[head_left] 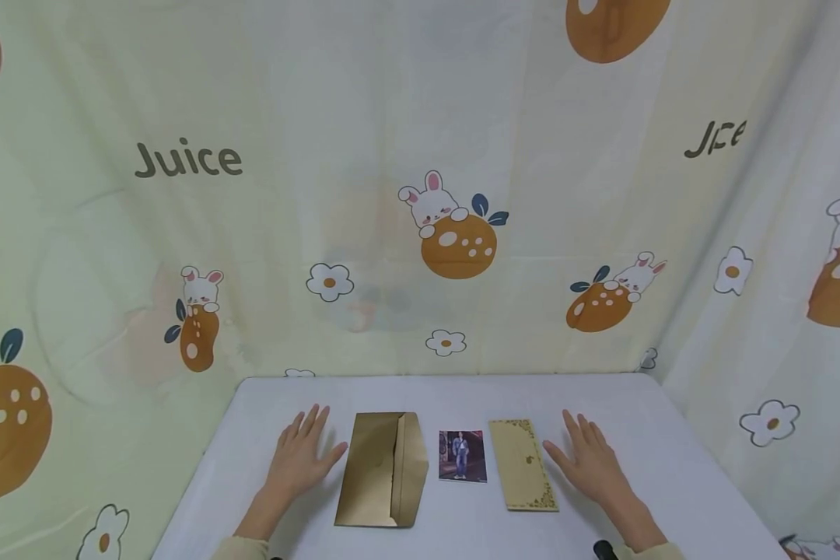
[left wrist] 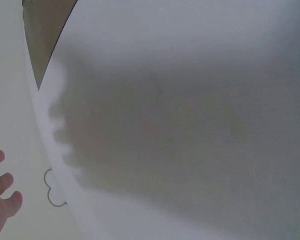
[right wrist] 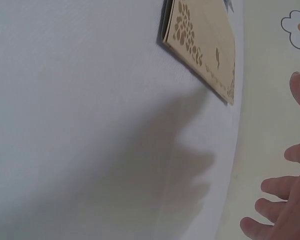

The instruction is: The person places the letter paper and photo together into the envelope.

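A gold envelope (head_left: 368,467) lies on the white table with its flap folded out to the right. To its right is a small photo (head_left: 462,456) of a standing figure in blue. Farther right rests a cream folded card (head_left: 521,467) with gold floral corners; its layered edge shows in the right wrist view. My left hand (head_left: 301,457), fingers spread and holding nothing, is just left of the envelope. On the other side, my right hand (head_left: 591,460) is held beside the card, fingers extended, also with nothing in it. Both hands cast shadows on the tabletop.
The white-covered table (head_left: 280,404) ends at a back edge against a pale curtain (head_left: 364,155) printed with rabbits, oranges and flowers. The curtain also hangs along the left and right sides. A dark strap piece (head_left: 604,550) shows at my right wrist.
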{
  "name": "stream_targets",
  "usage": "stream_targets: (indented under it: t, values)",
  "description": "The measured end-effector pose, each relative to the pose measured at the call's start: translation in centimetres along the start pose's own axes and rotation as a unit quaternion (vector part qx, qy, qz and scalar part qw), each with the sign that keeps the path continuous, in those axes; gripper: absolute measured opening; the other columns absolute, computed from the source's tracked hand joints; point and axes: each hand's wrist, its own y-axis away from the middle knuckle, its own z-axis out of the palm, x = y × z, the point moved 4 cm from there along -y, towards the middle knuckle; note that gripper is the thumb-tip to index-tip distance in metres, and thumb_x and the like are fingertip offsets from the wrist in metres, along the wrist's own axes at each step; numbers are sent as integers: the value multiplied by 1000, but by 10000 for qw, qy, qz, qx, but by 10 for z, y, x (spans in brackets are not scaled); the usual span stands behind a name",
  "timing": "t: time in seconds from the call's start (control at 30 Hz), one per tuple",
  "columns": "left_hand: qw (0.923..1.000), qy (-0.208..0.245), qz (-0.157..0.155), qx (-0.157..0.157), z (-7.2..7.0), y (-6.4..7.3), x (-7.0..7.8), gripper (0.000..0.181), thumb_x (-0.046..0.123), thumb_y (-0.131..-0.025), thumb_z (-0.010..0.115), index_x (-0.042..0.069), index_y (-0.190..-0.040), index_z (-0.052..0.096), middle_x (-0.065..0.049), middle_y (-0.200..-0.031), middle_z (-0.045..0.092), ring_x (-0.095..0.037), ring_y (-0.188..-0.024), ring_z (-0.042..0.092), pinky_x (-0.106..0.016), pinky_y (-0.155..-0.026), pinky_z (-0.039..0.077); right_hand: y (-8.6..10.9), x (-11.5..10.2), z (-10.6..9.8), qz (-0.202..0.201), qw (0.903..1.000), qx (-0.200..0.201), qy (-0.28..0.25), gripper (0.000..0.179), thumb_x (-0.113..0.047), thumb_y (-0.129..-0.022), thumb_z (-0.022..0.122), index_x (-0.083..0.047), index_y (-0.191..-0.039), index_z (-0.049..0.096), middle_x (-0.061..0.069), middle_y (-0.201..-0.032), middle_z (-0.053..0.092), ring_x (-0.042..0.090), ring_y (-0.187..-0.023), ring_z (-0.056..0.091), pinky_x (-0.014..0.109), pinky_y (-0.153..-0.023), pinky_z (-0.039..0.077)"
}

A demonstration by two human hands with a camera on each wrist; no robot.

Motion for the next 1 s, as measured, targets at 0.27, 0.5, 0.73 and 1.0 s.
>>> stream_targets:
  t: [0.27, 0.5, 0.73, 1.0]
  values:
    - [10000, 83, 3, -52, 3, -3, 12, 79, 55, -95, 60, 11, -156, 35, -16, -162, 34, -45, -149, 28, -64, -117, 25, -2, -17, 2, -146, 9998, 85, -117, 84, -60, -101, 45, -1, -158, 23, 37, -159, 21, 62, -143, 18, 78, -105, 25]
    - [9999, 88, 78, -61, 8, -4, 20, 78, 54, -96, 59, 12, -157, 34, -16, -163, 33, -46, -149, 28, -64, -117, 25, -4, -38, 5, -221, 9992, 3, -330, 84, -60, -101, 45, -4, -159, 21, 35, -161, 18, 60, -145, 15, 78, -107, 23]
    - [9998, 94, 100, -115, 15, -4, 29, 80, 57, -95, 58, 13, -157, 34, -14, -163, 33, -44, -151, 25, -63, -117, 25, -8, -54, 16, -373, 9983, 76, -451, 83, -59, -102, 44, -5, -160, 20, 33, -162, 17, 58, -147, 15, 77, -108, 23]
    - [9996, 91, 188, -214, 22, -5, 38, 81, 59, -95, 57, 15, -158, 32, -12, -164, 31, -44, -151, 24, -62, -118, 24, -14, -76, 30, -531, 9973, 138, -487, 82, -58, -101, 47, -6, -159, 23, 31, -162, 20, 56, -147, 19, 74, -110, 26]
